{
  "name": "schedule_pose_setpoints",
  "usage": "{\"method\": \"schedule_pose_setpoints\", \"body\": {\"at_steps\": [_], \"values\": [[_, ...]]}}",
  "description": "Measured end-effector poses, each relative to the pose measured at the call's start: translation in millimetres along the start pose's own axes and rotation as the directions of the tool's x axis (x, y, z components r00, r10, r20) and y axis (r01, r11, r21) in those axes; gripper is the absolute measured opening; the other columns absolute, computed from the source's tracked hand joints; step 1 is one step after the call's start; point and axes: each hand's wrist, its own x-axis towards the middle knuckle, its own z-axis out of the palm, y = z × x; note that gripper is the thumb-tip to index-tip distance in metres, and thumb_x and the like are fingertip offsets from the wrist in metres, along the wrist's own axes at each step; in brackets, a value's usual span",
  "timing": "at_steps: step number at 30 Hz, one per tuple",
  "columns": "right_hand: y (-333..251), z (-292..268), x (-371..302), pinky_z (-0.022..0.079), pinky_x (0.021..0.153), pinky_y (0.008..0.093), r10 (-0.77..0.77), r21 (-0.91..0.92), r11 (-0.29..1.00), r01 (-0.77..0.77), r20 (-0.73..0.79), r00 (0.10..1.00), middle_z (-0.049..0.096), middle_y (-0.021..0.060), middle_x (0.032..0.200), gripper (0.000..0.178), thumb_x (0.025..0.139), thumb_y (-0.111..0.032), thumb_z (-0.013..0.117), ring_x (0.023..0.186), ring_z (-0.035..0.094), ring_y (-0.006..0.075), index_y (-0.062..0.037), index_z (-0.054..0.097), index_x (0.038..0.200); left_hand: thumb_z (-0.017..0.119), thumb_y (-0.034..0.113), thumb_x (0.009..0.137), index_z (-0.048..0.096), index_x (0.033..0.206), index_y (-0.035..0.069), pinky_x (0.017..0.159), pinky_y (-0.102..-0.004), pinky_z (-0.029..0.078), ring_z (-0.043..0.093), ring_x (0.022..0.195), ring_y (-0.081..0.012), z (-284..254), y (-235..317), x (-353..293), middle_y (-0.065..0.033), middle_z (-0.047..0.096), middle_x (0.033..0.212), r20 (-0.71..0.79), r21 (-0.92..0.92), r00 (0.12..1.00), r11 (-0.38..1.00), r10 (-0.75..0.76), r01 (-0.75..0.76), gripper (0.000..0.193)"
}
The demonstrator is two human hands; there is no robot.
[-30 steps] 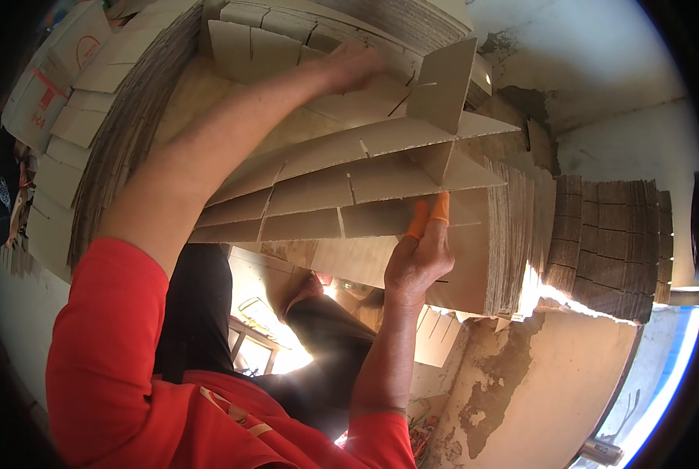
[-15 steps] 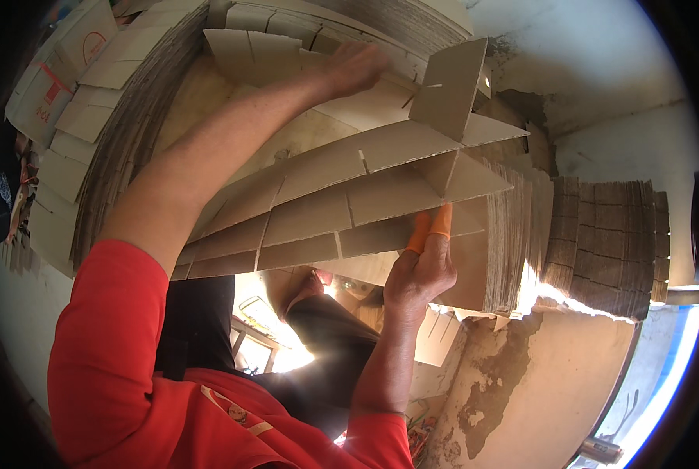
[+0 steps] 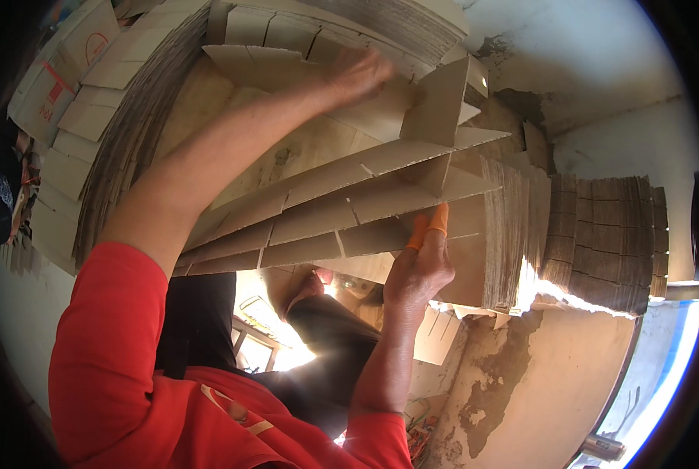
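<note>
Cardboard lattice: We are viewing three long, slotted, grey-brown cardboard strips (image 3: pixel 310 221) lying one beyond another, converging toward the left and spreading toward the right. They are occupying the middle of the view, between the two arms.
Cross panel: A shorter, rectangular, grey-brown cardboard panel (image 3: pixel 437 105) is standing across the strips near their right end, rising above the far strip and crossing at least two of them.
Left hand: The bare left hand (image 3: pixel 363 76) is reaching over the far side of the lattice, its fingers curling. We are seeing it just left of the cross panel; we cannot tell whether it is gripping anything.
Right hand: The right hand (image 3: pixel 418 273) is pointing two fingers upward, wearing short orange fingertip covers (image 3: pixel 438 220), which are touching the near strip toward its right end. The strip is hiding part of the grip, so we cannot tell how firmly it is closing.
Right stack: A tall stack of flat, light-brown cardboard sheets (image 3: pixel 514 234) is standing just beyond the right hand, with a darker brown slotted cardboard bundle (image 3: pixel 604 234) sitting to its right.
Left stack: A long, curving row of brown cardboard edges (image 3: pixel 142 137) is running beside the left forearm.
Clothing: A bright red short sleeve (image 3: pixel 111 313) is covering the left upper arm.
</note>
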Motion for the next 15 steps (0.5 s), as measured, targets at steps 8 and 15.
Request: {"method": "schedule_pose_setpoints", "body": {"at_steps": [8,15], "values": [[3.5,-3.6,4.6,0.041,0.047,0.0319,-0.030,-0.084,0.996,0.042,0.130,0.991,0.056,0.0195,0.065,0.026,0.084,0.006,0.057,0.048,0.050,0.0263,0.0039,0.059,0.110,0.065,0.001,0.067,0.053,0.065,0.002,0.056,-0.0429,0.044,0.059,0.068,-0.0364,-19.8,20.8,-5.4,-0.0167,0.058,0.067,0.088,-0.166,0.995,0.986,0.035,-0.020,0.012],[1.7,-3.8,5.1,0.041,0.051,0.0424,0.081,-0.194,0.981,-0.007,0.376,0.923,0.054,0.0195,0.064,0.017,0.080,0.006,0.046,0.057,0.055,0.0361,0.0043,0.055,0.094,0.063,0.002,0.073,0.048,0.068,-0.003,0.063,-0.0453,0.043,0.054,0.073,-0.0377,-28.0,28.3,-11.9,-0.0192,0.054,0.072,0.509,-0.196,0.861,0.977,0.025,0.088,0.016]]}}
